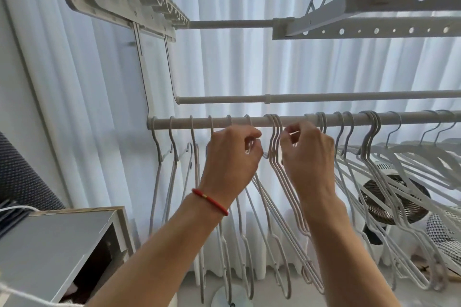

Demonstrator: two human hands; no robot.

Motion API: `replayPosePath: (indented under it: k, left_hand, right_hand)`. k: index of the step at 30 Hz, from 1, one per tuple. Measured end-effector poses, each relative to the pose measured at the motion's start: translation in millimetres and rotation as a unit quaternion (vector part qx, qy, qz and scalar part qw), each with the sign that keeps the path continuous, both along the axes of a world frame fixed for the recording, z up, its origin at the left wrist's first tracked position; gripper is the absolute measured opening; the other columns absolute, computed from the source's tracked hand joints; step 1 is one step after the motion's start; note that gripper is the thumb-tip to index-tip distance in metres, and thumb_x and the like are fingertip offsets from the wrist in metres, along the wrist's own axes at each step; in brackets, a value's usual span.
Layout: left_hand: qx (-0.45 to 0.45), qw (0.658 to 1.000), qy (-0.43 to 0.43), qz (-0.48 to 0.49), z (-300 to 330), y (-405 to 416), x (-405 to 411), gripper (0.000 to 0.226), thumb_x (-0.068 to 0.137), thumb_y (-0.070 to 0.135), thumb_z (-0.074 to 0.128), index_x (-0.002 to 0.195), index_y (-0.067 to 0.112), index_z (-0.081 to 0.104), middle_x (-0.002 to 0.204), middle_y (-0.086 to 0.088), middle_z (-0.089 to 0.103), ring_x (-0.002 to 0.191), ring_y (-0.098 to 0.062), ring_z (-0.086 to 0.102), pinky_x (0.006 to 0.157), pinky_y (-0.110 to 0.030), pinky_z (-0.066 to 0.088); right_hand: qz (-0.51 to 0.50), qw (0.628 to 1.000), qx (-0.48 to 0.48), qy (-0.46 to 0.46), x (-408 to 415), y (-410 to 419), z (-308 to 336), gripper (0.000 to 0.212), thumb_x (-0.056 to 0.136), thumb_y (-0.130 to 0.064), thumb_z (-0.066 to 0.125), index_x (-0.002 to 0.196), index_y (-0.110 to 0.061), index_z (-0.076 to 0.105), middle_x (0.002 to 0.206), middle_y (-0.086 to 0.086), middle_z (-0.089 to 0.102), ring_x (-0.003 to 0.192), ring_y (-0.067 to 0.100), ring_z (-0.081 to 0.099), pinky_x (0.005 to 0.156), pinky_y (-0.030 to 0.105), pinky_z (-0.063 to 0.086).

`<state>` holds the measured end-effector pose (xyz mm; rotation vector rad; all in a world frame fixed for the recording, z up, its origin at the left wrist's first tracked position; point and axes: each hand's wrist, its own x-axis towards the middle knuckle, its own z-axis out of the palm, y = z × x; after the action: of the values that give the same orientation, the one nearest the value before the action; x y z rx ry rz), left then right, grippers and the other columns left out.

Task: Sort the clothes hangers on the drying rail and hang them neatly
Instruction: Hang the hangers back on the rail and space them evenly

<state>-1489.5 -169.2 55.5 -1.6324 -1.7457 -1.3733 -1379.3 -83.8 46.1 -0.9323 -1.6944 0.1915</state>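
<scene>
Both of my arms reach up from the bottom of the frame toward the drying rail [287, 121], the lower white bar that crosses the middle of the picture from centre left to the right edge. My left hand [233, 157] sits just below the rail at centre, wrist bent back, fingers curled in tight; they appear to pinch the neck of a white hanger [249, 147] under its hook, though the knuckles hide most of the contact. A red cord bracelet [210, 200] circles that wrist. My right hand [308, 157] is raised just to the right of it, back of the hand toward the camera, thumb and forefinger drawn together at the rail's underside over something thin; I cannot tell for certain what they grasp, as the fingers cover it.

Between the two hands hangs a tight cluster of three hangers [274, 137], hooks pressed together on the rail. To the left, single hangers [172, 147] hang spaced apart along the rail. To the right, bunched hangers [371, 137] lean at a slant, overlapping one another toward the right edge.

White curtains [237, 67] fill the background. A second bar [324, 98] runs above the rail. A fan [394, 202] stands at lower right, and a grey cabinet [57, 244] occupies the lower left.
</scene>
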Motion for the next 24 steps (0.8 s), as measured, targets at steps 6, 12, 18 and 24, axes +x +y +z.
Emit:
replayPosePath:
  k: [6,12,18,24]
  left_hand:
    - [-0.121,0.989,-0.081,0.022,5.5,31.1,21.7,0.030,0.098,0.020,0.059,0.076,0.008,0.075,0.064,-0.006,0.071,0.058,-0.019,0.072,0.072,-0.035,0.061]
    - [-0.154,0.981,-0.101,0.061,7.0,51.7,27.9,0.026,0.099,0.016,0.051,0.088,0.007,0.073,0.069,-0.012,0.072,0.060,-0.025,0.073,0.071,-0.036,0.062]
    - [-0.135,0.985,-0.070,0.076,7.3,56.1,29.0,0.026,0.099,0.015,0.051,0.088,0.006,0.073,0.066,-0.014,0.070,0.058,-0.026,0.072,0.065,-0.037,0.061]
    - [-0.129,0.986,-0.070,0.078,5.0,59.6,27.5,0.029,0.098,0.014,0.052,0.077,0.004,0.069,0.065,-0.013,0.070,0.057,-0.028,0.072,0.062,-0.039,0.062]
  right_hand:
    - [0.087,0.989,-0.114,-0.038,5.0,20.0,5.9,0.018,0.098,-0.027,0.063,0.102,-0.013,0.074,0.082,0.000,0.076,0.072,0.023,0.074,0.075,0.042,0.060]
    - [0.139,0.984,-0.108,-0.022,4.8,28.7,10.9,0.020,0.093,-0.024,0.070,0.075,-0.018,0.075,0.075,-0.001,0.075,0.061,0.018,0.069,0.073,0.041,0.059]
    - [0.182,0.977,-0.110,0.009,14.7,37.2,11.4,0.012,0.088,-0.028,0.078,0.078,-0.025,0.081,0.066,0.000,0.075,0.055,0.019,0.069,0.068,0.041,0.059]
    - [0.177,0.977,-0.119,0.028,17.2,43.5,12.7,0.007,0.086,-0.028,0.080,0.079,-0.027,0.082,0.065,-0.006,0.075,0.055,0.014,0.069,0.068,0.041,0.061]
